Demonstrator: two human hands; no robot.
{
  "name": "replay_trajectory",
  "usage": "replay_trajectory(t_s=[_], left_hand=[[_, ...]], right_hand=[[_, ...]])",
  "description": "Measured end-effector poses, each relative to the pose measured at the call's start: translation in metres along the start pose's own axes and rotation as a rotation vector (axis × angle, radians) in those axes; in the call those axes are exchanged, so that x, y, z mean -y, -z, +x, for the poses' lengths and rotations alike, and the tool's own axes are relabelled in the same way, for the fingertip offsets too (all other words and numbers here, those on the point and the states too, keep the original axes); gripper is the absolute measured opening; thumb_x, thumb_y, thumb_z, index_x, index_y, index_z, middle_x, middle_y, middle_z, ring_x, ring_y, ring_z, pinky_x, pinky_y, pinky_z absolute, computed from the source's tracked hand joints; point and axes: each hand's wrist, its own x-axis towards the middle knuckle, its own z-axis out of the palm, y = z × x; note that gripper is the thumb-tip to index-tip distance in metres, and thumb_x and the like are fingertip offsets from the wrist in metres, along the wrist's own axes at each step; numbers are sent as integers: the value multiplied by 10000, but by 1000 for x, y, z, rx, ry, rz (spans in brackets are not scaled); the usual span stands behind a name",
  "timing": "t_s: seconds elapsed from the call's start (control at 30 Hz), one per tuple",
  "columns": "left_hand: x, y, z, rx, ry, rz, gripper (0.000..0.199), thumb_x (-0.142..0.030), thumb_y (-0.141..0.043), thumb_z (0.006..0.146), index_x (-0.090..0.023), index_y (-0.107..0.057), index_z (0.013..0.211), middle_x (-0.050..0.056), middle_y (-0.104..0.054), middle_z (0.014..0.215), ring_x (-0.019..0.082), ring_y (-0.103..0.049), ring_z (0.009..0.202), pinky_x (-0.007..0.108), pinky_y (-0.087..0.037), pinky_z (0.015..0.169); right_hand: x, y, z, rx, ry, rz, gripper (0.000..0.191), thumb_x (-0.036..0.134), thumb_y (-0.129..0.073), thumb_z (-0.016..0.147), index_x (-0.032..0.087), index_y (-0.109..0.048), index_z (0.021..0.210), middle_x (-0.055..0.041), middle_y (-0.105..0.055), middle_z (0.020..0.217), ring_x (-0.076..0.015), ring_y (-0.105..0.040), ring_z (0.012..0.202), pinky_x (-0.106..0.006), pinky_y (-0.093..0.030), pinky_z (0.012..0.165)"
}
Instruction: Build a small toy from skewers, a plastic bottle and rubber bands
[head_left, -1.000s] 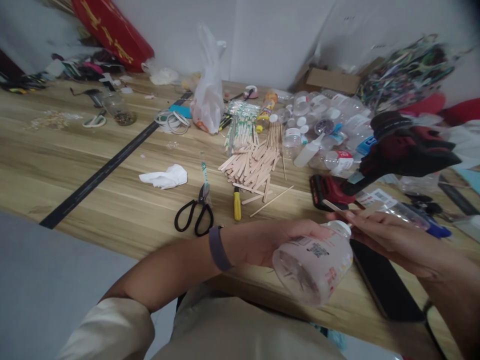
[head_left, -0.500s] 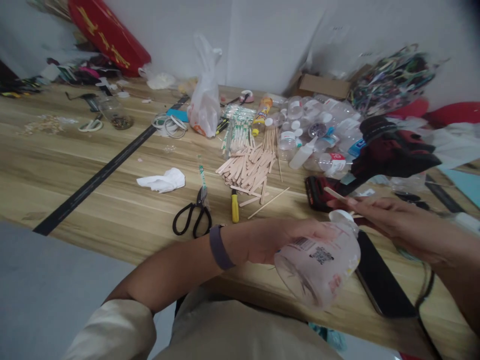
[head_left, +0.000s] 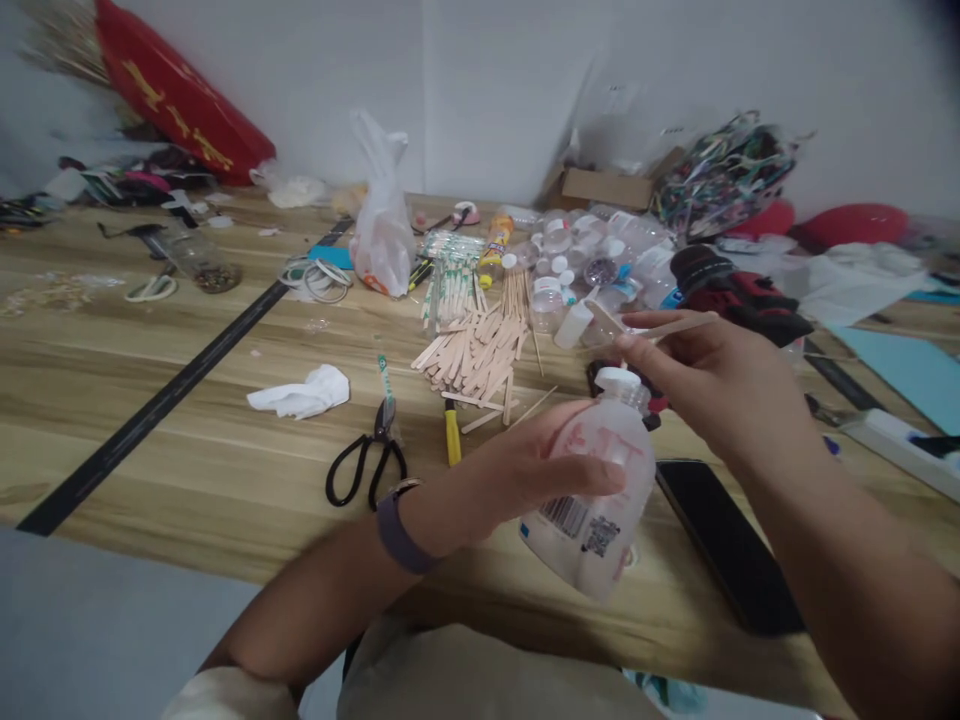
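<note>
My left hand (head_left: 536, 465) is wrapped round a clear plastic bottle (head_left: 596, 535) with pink print, a barcode and a QR code. The bottle, slightly tilted, has a white cap (head_left: 619, 378) on top and is held above the table's front edge. Just above the cap, my right hand (head_left: 716, 385) pinches flat wooden craft sticks (head_left: 679, 325); one points left past the fingertips, another lies across the fingers. Whether the sticks touch the bottle's neck, I cannot tell. A black phone (head_left: 727, 545) lies on the table beneath my right forearm.
Left of my hands are black-handled scissors (head_left: 367, 460), a yellow-handled tool (head_left: 452, 432) and a crumpled tissue (head_left: 304, 392). Beyond them sits a pile of craft sticks (head_left: 476, 350). Plastic bottles (head_left: 559, 235) crowd the back, near a red and black power drill (head_left: 739, 290).
The bottle has turned more upright and shifted left with my left hand. My right hand has risen and moved left, bringing the sticks above the cap. The camera view has shifted too.
</note>
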Motion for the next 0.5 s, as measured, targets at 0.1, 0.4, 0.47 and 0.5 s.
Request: replay_trajectory(t_s=[0.1,0.4,0.47,0.5], left_hand=[[-2,0,0,-49,-12,5,255,-316,-702,784,-200,-606,990,-32,-536,820,98,-459,678,200,-354,606],[-4,-2,12,-186,100,-109,117,-276,-546,829,-171,-592,854,-24,-600,714,102,-538,613,209,-380,596],[-5,-1,15,-171,129,-141,187,-307,-506,865,-157,-604,811,-12,-619,693,108,-557,619,217,-399,615],[-5,-1,16,-134,144,-171,232,-335,-494,880,-152,-610,798,-3,-630,686,114,-567,618,228,-417,630]], right_hand=[[0,-6,1,-18,-25,103,315,520,-727,678,229,-740,797,-49,-728,944,-158,-571,563,-264,-404,427],[-8,-27,18,71,-221,426,136,238,-755,692,180,-686,793,96,-495,423,-46,-322,298,-172,-216,300],[-6,-29,20,78,-258,483,164,170,-729,693,181,-672,846,104,-515,440,-44,-333,301,-165,-231,302],[-6,-30,21,91,-273,505,149,147,-712,693,179,-667,832,104,-517,439,-42,-335,302,-161,-233,302]])
